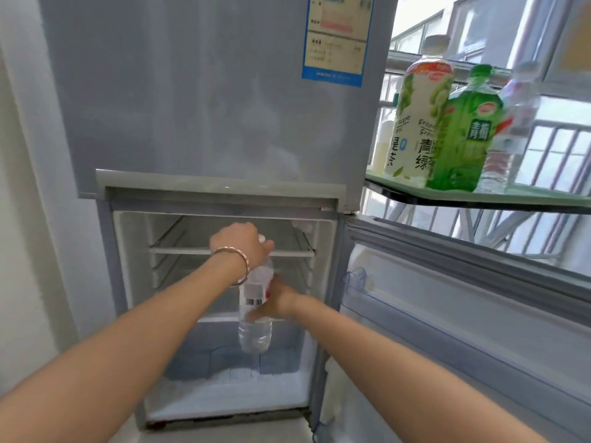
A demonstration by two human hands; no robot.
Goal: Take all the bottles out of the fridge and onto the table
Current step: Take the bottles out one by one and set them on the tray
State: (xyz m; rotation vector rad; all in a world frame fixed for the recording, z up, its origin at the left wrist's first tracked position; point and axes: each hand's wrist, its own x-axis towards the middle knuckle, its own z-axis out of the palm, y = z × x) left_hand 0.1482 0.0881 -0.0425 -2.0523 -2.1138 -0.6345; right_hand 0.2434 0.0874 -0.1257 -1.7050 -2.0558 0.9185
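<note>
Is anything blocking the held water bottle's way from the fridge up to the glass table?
Nothing visible: the water bottle is held in the doorway by both hands; the open fridge door hangs below the table.

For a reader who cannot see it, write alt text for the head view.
Two bare hands hold a clear water bottle before the open fridge: left hand on its cap, right hand at its label. Three bottles stand on the glass table to the right.

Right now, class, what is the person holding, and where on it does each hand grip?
A clear water bottle: the left hand grips its cap end, and the right hand holds its labelled middle.
</note>
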